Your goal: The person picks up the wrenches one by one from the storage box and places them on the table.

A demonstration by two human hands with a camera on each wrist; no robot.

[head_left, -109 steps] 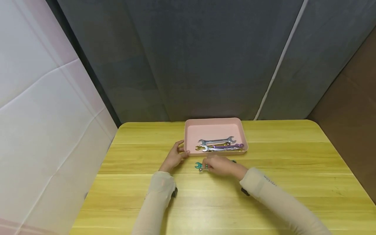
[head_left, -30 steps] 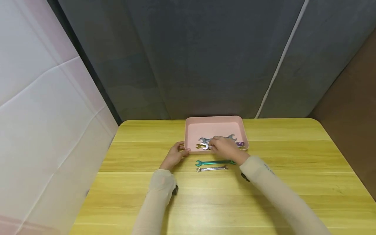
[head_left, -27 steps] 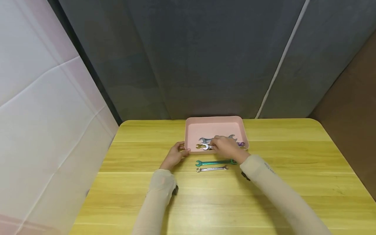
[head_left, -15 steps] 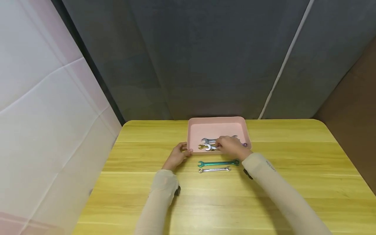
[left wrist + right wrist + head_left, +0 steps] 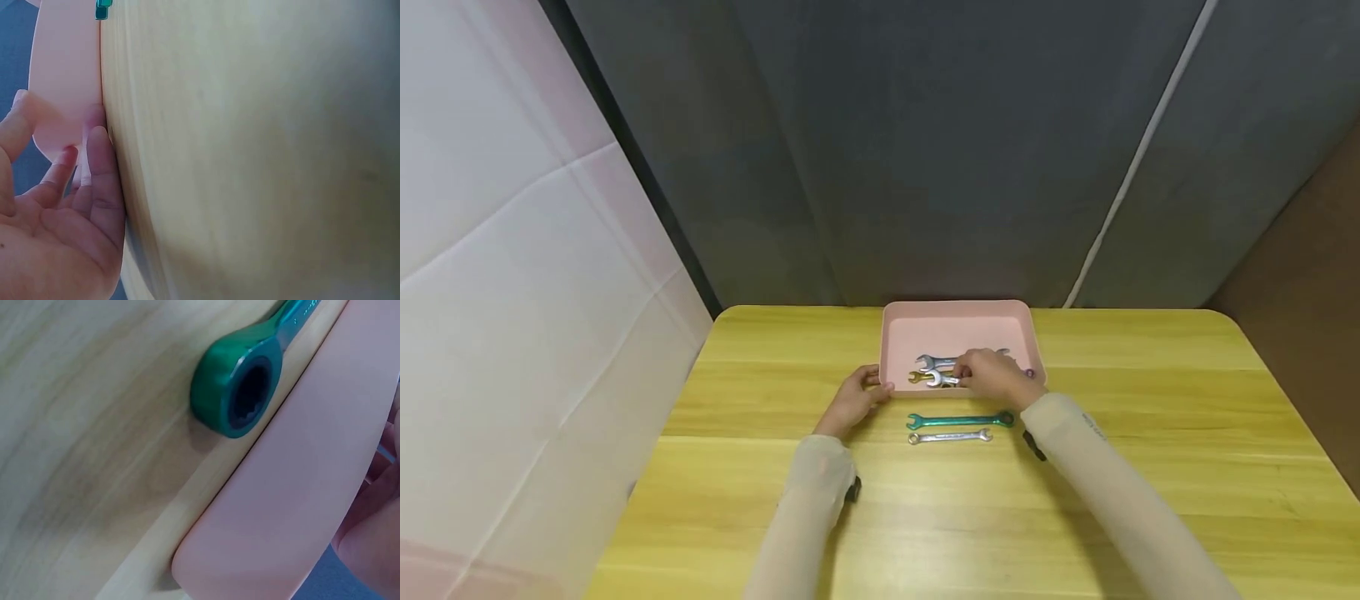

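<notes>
While my left hand (image 5: 856,399) rests against the near left corner of the pink tray (image 5: 958,322), thumb on the rim and fingers straight along its outer wall by the table edge, my right hand (image 5: 996,377) is down inside the tray with its fingers curled onto a silver wrench (image 5: 942,379) lying among the others there. Beside it I see a second silver wrench (image 5: 934,362), a gold one (image 5: 916,377) and a purple tip (image 5: 1030,374) past my knuckles. On the yellow wooden table (image 5: 1150,417), just in front of the tray, a green wrench (image 5: 960,419) and a small silver wrench (image 5: 950,436) lie parallel, apart from each other. I can make out no readable writing or brand on any tool; the mark on my right sleeve (image 5: 1093,427) is too small to read.
</notes>
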